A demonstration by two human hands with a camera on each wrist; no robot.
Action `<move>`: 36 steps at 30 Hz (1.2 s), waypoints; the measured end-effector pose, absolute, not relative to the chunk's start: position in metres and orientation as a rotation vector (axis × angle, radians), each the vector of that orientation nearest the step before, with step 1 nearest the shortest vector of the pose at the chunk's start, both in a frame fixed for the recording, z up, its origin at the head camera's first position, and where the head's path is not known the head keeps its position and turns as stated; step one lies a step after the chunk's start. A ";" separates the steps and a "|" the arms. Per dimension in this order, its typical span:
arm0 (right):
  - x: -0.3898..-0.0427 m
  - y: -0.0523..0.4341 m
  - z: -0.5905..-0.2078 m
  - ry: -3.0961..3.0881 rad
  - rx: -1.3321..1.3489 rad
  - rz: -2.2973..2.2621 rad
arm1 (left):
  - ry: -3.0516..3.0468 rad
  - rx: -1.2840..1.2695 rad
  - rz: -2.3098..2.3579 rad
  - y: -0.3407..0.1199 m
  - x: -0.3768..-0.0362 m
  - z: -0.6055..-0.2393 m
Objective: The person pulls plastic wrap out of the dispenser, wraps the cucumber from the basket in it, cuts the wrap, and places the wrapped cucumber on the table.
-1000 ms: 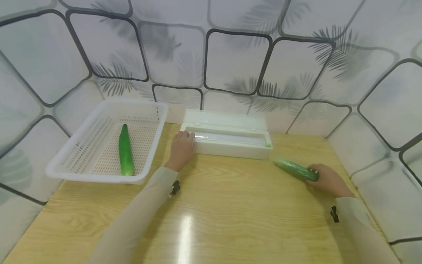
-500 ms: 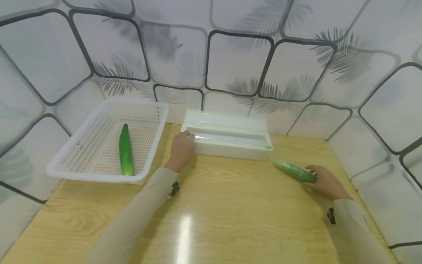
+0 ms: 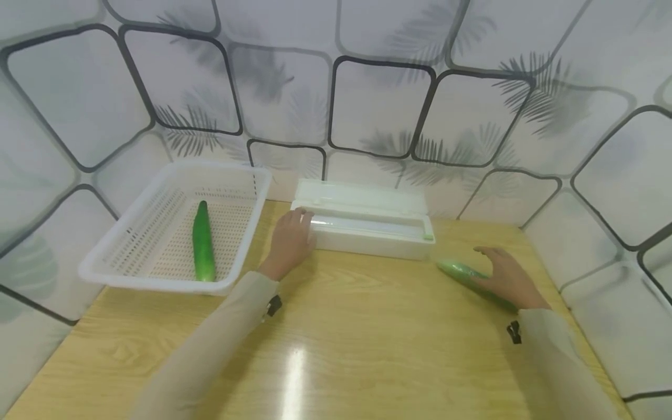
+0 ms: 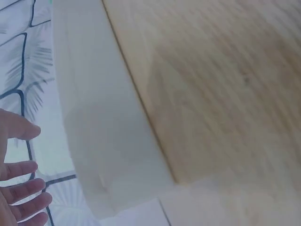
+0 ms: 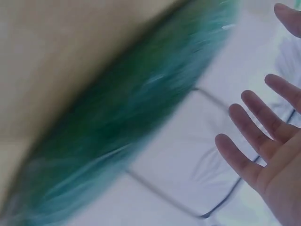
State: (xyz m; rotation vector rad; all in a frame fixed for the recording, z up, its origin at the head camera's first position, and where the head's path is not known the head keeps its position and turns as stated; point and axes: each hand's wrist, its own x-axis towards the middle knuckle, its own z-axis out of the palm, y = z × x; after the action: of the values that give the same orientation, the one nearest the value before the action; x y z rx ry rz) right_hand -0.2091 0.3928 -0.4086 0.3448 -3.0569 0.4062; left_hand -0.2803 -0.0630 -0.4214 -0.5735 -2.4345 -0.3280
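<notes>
Right hand [image 3: 506, 277] lifted off wrapped cucumber [image 3: 462, 272]; left hand [image 3: 290, 240] touches dispenser [image 3: 367, 230].

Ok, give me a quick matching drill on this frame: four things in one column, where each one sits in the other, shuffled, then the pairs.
Things:
1. bare cucumber
2. wrapped cucumber
3. left hand
4. film dispenser box

Places:
A. at the back of the table, lid open, right of the basket
B. lying in the white basket
C. on the table under the open right hand
D. resting against the dispenser's left end

Pairs: 1-B, 2-C, 3-D, 4-A
</notes>
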 end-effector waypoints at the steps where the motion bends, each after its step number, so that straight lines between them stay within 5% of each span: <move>1: -0.211 0.386 -0.405 -3.043 0.359 0.423 | -2.440 -0.589 -0.325 -0.062 -0.280 -0.419; 17: -0.271 0.266 -0.407 -2.873 0.745 0.418 | -2.890 -0.839 -0.251 -0.047 -0.311 -0.416; 36: -0.318 0.260 -0.409 -3.003 0.802 0.312 | -3.117 -0.853 -0.161 -0.041 -0.341 -0.396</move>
State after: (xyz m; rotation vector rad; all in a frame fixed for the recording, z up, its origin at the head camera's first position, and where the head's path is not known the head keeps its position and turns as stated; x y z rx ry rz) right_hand -0.3184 0.2599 -0.4088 0.8016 -3.0031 0.3119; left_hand -0.3412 -0.0415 -0.3956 -0.8525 -3.1172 -0.1614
